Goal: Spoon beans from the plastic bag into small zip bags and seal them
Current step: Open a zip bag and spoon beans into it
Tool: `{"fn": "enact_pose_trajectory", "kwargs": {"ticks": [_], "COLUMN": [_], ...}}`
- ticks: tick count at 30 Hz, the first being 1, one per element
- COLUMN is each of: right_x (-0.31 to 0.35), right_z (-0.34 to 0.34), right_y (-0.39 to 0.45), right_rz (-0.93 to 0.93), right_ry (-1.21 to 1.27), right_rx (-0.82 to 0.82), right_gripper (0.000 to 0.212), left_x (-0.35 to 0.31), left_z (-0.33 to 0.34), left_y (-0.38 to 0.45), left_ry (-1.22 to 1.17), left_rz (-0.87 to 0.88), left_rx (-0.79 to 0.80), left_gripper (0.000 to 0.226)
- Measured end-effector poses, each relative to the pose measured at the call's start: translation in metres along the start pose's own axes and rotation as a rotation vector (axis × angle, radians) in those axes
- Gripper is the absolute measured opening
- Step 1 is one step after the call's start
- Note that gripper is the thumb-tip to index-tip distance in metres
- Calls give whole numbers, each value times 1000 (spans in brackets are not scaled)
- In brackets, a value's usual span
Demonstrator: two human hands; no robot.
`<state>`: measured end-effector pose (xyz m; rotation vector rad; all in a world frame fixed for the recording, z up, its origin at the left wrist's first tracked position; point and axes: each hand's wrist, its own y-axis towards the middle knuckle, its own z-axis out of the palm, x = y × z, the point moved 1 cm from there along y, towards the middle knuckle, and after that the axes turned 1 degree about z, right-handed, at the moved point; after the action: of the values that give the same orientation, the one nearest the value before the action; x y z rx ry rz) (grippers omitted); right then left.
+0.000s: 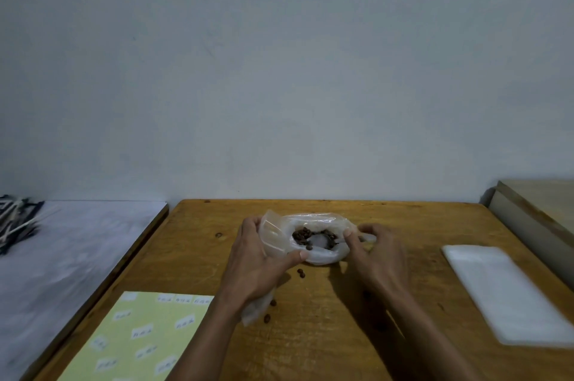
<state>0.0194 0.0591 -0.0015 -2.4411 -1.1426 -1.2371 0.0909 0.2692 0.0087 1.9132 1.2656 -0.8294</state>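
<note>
A crumpled clear plastic bag (pixel 323 256) lies open at the middle of the wooden table, with brown beans (pixel 302 234) and something white inside it. My left hand (pixel 257 265) clasps a translucent small zip bag (pixel 273 239) at the plastic bag's left side, its thumb on the bag's near edge. The zip bag's lower end sticks out under my wrist. My right hand (pixel 377 251) pinches the plastic bag's right edge. A few loose beans (pixel 300 272) lie on the table in front of the bag. I cannot make out a spoon for certain.
A flat stack of white zip bags (pixel 509 293) lies on the wooden table (pixel 341 334) at the right. A yellow sheet of labels (pixel 139 337) covers the near left corner. A cloth-covered surface (pixel 68 256) with dark sticks stands to the left, a wooden box (pixel 540 213) at far right.
</note>
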Motion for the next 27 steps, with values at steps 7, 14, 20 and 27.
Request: {"fn": "enact_pose_trajectory", "kwargs": {"ticks": [7, 14, 20, 27], "right_x": [70, 97, 85, 86], "right_z": [-23, -15, -17, -31], "right_y": [-37, -42, -26, -27], "right_rz": [-422, -471, -517, -203], "right_ry": [-71, -4, 12, 623], "right_rx": [117, 186, -1, 455], "right_gripper": [36, 24, 24, 36], "left_x": [-7, -11, -12, -31], "left_z": [-6, -23, -36, -45], "left_y": [-6, -11, -8, -10], "left_ry": [-75, -156, -372, -676], "left_rz": [22, 22, 50, 45], "left_rx": [-78, -144, -148, -98], "left_gripper": [97, 114, 39, 29]}}
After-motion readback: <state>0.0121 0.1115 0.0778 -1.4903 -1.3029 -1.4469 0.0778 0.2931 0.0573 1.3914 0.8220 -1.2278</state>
